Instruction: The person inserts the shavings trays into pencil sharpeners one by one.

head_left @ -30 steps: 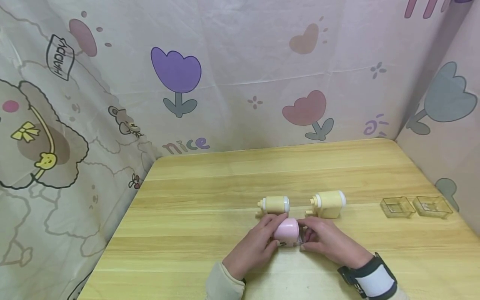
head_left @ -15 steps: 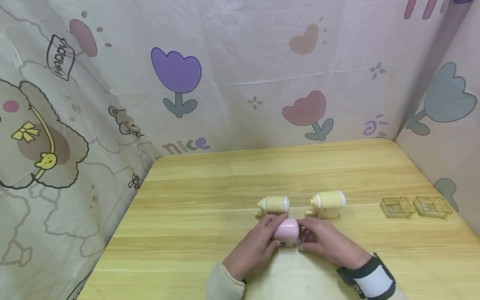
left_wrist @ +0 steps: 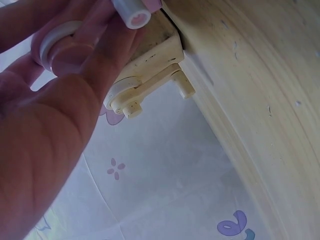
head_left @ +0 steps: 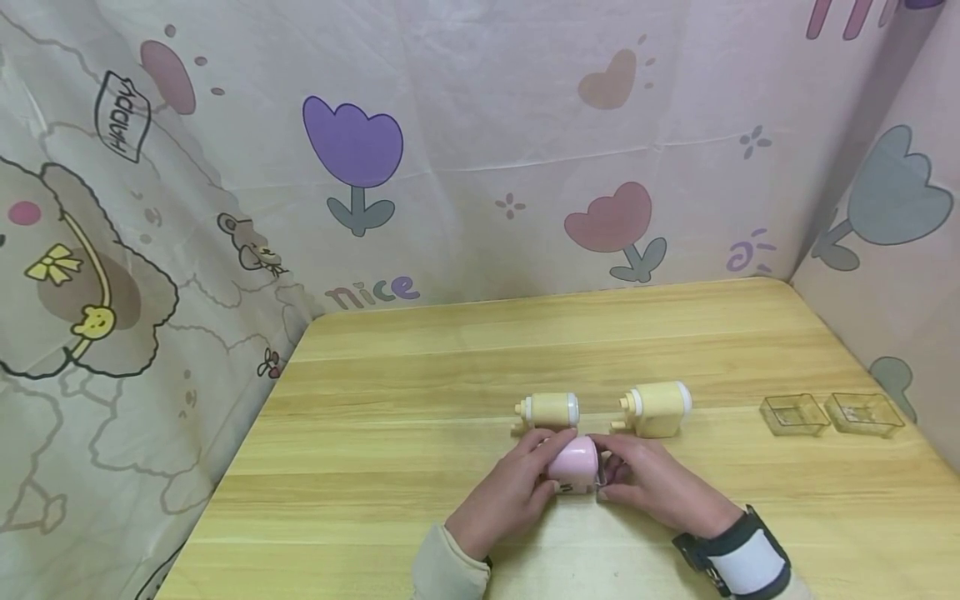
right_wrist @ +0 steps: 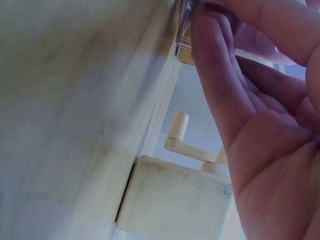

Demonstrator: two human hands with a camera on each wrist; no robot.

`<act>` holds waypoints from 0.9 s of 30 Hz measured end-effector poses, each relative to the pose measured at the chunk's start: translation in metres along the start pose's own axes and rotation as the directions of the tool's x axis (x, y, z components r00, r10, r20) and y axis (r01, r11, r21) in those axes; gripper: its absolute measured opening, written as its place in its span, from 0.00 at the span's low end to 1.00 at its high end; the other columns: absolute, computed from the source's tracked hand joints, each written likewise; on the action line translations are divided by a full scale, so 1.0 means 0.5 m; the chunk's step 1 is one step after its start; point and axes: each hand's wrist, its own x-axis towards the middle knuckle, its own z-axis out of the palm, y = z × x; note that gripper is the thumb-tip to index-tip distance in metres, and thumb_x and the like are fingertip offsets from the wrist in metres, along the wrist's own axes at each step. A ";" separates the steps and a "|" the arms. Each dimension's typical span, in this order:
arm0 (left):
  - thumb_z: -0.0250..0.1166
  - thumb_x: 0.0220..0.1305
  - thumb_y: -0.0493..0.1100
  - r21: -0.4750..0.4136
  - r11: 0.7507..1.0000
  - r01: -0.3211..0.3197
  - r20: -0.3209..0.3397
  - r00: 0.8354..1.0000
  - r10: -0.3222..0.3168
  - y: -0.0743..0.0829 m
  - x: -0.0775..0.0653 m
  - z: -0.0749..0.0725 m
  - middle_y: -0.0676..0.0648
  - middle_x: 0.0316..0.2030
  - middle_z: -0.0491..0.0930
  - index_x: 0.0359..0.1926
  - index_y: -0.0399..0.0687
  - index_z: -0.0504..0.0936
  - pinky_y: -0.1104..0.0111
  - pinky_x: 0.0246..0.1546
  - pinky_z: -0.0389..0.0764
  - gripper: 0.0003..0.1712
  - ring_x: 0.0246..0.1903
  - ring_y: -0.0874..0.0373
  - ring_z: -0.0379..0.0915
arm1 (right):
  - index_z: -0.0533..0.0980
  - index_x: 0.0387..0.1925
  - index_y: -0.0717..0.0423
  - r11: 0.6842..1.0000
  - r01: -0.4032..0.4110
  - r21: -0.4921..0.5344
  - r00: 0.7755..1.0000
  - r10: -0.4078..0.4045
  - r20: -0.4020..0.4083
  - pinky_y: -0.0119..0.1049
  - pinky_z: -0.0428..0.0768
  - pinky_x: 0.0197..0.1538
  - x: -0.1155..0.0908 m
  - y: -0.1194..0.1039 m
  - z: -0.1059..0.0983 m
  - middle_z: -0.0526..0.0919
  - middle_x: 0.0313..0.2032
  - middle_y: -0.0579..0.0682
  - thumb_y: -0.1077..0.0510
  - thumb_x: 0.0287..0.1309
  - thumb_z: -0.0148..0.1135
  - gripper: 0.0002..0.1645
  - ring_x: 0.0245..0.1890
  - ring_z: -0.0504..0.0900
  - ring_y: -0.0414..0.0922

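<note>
A pink hand-crank pencil sharpener (head_left: pixel 574 463) lies near the table's front, right of centre. My left hand (head_left: pixel 513 492) grips its left side; in the left wrist view the fingers (left_wrist: pixel 112 55) wrap it beside a white-tipped crank handle (left_wrist: pixel 132 14). At its right end my right hand (head_left: pixel 656 483) pinches a small clear drawer (right_wrist: pixel 184 25) between thumb and fingers, up against the sharpener. The fingers hide most of that drawer. Just behind the hands stand a smaller yellow pencil sharpener (head_left: pixel 551 409) and a larger yellow pencil sharpener (head_left: pixel 662 410), both with cranks facing left.
Two clear yellowish drawers, a left one (head_left: pixel 795 415) and a right one (head_left: pixel 865 415), sit side by side near the right edge of the wooden table (head_left: pixel 420 367). A printed cloth (head_left: pixel 480 150) hangs behind the table and along both sides.
My right fingertips have shifted very slightly left with the clear drawer, closer to the pink pencil sharpener. The left hand and the yellow sharpeners stay where they were.
</note>
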 end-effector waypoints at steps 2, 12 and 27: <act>0.61 0.63 0.36 0.002 1.000 0.001 -0.002 1.000 -0.001 0.000 0.000 0.000 0.51 0.57 0.69 0.72 0.63 0.58 0.68 0.53 0.72 0.40 0.52 0.61 0.71 | 0.70 0.60 0.59 1.000 0.001 0.006 1.000 -0.001 -0.002 0.34 0.79 0.39 0.000 0.000 0.000 0.78 0.38 0.41 0.59 0.47 0.71 0.37 0.34 0.78 0.36; 0.61 0.62 0.36 0.008 1.000 0.000 -0.008 1.000 0.000 0.001 0.000 0.001 0.51 0.57 0.69 0.72 0.64 0.59 0.68 0.52 0.73 0.40 0.51 0.61 0.71 | 0.71 0.60 0.56 0.999 0.040 0.020 0.999 -0.040 -0.012 0.35 0.79 0.38 0.001 -0.003 -0.002 0.78 0.38 0.41 0.56 0.48 0.71 0.36 0.35 0.79 0.36; 0.60 0.62 0.35 0.005 1.000 0.011 -0.007 1.000 -0.011 0.002 0.000 0.002 0.51 0.57 0.69 0.72 0.63 0.58 0.67 0.53 0.72 0.41 0.52 0.60 0.71 | 0.71 0.58 0.57 1.000 0.023 0.018 1.000 -0.023 0.012 0.33 0.79 0.38 0.003 0.002 0.004 0.79 0.38 0.42 0.58 0.48 0.71 0.34 0.35 0.79 0.36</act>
